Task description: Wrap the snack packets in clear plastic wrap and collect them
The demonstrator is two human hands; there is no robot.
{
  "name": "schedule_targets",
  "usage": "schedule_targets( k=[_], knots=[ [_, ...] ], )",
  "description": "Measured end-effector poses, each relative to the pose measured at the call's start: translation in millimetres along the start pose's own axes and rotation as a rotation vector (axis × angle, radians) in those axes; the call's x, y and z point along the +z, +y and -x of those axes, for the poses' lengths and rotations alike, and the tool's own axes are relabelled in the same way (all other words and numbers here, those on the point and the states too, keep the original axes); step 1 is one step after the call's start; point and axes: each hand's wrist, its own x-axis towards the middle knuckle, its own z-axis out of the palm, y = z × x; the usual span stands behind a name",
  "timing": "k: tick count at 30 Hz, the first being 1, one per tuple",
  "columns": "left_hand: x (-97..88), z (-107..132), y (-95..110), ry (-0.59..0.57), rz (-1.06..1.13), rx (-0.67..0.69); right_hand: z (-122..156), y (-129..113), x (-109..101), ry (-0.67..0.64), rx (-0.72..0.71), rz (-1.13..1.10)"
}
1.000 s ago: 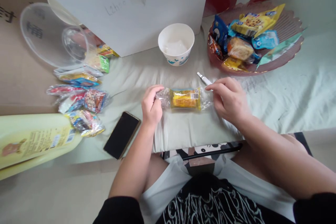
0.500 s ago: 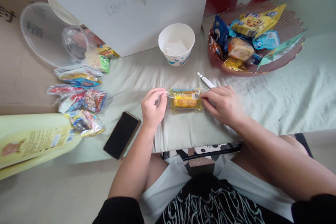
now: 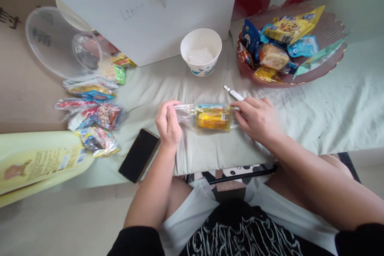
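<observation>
A yellow packaged snack with a white barcode label lies inside a clear plastic bag on the pale cloth. My left hand pinches the bag's left end, which is stretched out flat away from the snack. At the other end, the fingers of my right hand close on the clear plastic beside the snack's right edge. Just above my right fingers lies a slim white-handled cutting tool, its lower part hidden by the hand. A white paper bowl with blue marks and something whitish inside stands beyond the snack.
A pink scalloped bowl of wrapped snacks stands at the right. Left of my arm are a phone, several bagged snacks, a clear tub and a yellow package. Behind stands a white box.
My left hand has moved left, drawing out the clear bag's end so more bare plastic shows between it and the snack. My right hand has stayed nearly in place.
</observation>
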Motion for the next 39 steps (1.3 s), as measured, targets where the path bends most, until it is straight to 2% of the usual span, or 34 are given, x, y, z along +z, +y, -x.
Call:
schedule_targets(
  k=[4, 9, 17, 25, 31, 36, 39],
  knots=[
    [2.0, -1.4, 2.9, 0.034, 0.098, -0.066, -0.1, 0.0, -2.6, 0.003, -0.006, 0.001],
    [4.3, -4.9, 4.9, 0.083, 0.163, -0.163, 2.2, -1.1, -4.0, -0.080, -0.021, 0.014],
    [5.5, -7.2, -5.1, 0.140, 0.242, -0.182, 0.7, 2.1, 0.5, -0.078, 0.105, 0.073],
    [4.4, -7.2, -5.9, 0.172, 0.305, -0.026, -2.1, 5.4, -0.7, -0.040, 0.078, 0.035],
    [2.5, -6.9, -7.6, 0.216, 0.306, -0.113, -2.7, 2.5, -8.7, 0.031, 0.141, -0.292],
    [2.4, -7.2, -6.7, 0.279, 0.247, -0.121, -1.5, -2.8, -14.4, -0.022, 0.321, -0.680],
    [1.8, -7.7, -5.3, 0.285, 0.234, -0.204, -3.2, -2.3, -14.0, -0.054, 0.382, -0.899]
  ],
)
